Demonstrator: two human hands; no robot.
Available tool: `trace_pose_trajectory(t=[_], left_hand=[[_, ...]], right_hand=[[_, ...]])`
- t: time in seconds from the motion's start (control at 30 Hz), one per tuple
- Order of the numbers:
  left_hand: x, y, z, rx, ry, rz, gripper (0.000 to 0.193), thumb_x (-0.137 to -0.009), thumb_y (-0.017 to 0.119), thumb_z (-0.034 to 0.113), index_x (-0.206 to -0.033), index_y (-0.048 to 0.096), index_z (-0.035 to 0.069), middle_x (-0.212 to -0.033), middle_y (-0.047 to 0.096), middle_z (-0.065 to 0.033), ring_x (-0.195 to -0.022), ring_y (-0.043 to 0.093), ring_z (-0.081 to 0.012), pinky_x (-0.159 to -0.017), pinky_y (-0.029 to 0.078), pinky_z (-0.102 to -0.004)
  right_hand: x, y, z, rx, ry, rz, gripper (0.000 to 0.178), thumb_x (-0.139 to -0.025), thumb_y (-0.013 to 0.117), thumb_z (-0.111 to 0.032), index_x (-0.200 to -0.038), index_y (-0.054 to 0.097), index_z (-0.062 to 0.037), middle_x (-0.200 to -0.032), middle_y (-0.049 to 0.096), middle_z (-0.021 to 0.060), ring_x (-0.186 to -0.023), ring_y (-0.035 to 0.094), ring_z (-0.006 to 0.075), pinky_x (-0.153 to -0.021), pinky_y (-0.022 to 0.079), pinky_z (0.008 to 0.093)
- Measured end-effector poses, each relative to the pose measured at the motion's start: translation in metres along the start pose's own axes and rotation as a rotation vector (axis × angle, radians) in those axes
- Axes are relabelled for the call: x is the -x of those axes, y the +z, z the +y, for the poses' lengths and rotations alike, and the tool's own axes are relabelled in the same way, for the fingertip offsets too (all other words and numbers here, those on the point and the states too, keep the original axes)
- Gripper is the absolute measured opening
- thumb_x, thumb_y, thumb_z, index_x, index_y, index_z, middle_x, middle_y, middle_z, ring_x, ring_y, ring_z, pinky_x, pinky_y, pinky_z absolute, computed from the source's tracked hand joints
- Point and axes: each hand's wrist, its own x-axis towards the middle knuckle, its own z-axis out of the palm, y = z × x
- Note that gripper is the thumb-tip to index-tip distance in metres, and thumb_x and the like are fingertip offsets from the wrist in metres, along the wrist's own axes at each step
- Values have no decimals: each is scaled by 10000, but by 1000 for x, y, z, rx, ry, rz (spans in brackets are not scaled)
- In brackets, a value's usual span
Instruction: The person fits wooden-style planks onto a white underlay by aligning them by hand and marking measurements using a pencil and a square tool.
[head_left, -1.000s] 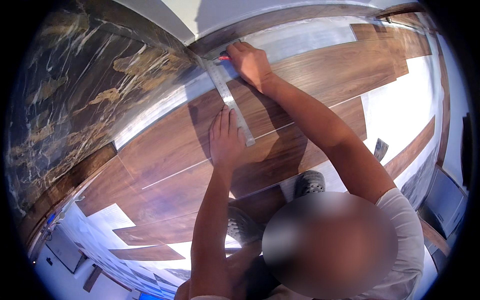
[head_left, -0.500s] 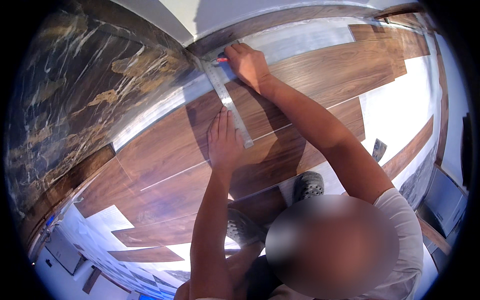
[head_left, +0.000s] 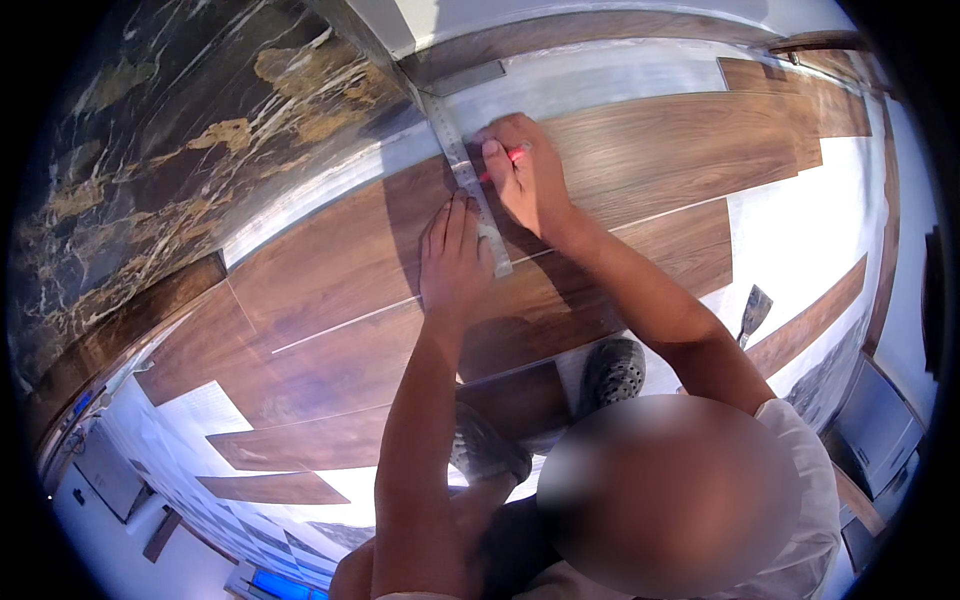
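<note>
A metal try square (head_left: 452,140) lies across the wood-look floor planks (head_left: 640,135), its short arm along the wall base. My left hand (head_left: 456,262) rests flat near the square's lower part, fingers stretched and fingertips on the blade. Closed round a red pencil or marker (head_left: 517,153), my right hand (head_left: 535,190) is just right of the blade. The pencil's tip is down by the blade's edge, close to my left fingertips.
A dark marbled panel (head_left: 200,130) stands at the left. White underlay (head_left: 790,210) shows beside the planks, with a putty knife (head_left: 756,308) on it at the right. My dark clogs (head_left: 612,375) are on the floor near the planks.
My right hand has drawn the red pencil back along the blade from the wall end toward my left hand. My left hand still lies on the square. The view has shifted slightly.
</note>
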Motion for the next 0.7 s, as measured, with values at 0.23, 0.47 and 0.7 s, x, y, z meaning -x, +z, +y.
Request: trace_pose_trajectory(t=[0.23, 0.47, 0.7], left_hand=[[3, 7, -4, 7, 25, 33, 503, -774, 642, 172, -1233, 585, -25, -1345, 522, -182, -1253, 473, -372, -1049, 393, -514], [4, 12, -5, -3, 53, 54, 493, -773, 653, 190, -1208, 587, -31, -1319, 527, -205, -1245, 474, -392, -1037, 396, -526], [6, 7, -6, 15, 5, 7, 618, -800, 661, 229, -1338, 504, -29, -1368, 496, -222, -1255, 462, -406, -1056, 379, -523]], right_hand=[[32, 6, -7, 157, -223, -205, 199, -852, 662, -170, -1012, 667, -52, -877, 626, 110, -838, 611, 297, -683, 523, 385], [36, 21, 4, 250, -233, -273, 327, -812, 682, -174, -1110, 647, -41, -1014, 617, 85, -918, 599, 268, -698, 542, 356], [44, 25, -8, 279, -198, -291, 294, -823, 655, -163, -1076, 642, -14, -1003, 607, 109, -916, 596, 287, -663, 550, 372]])
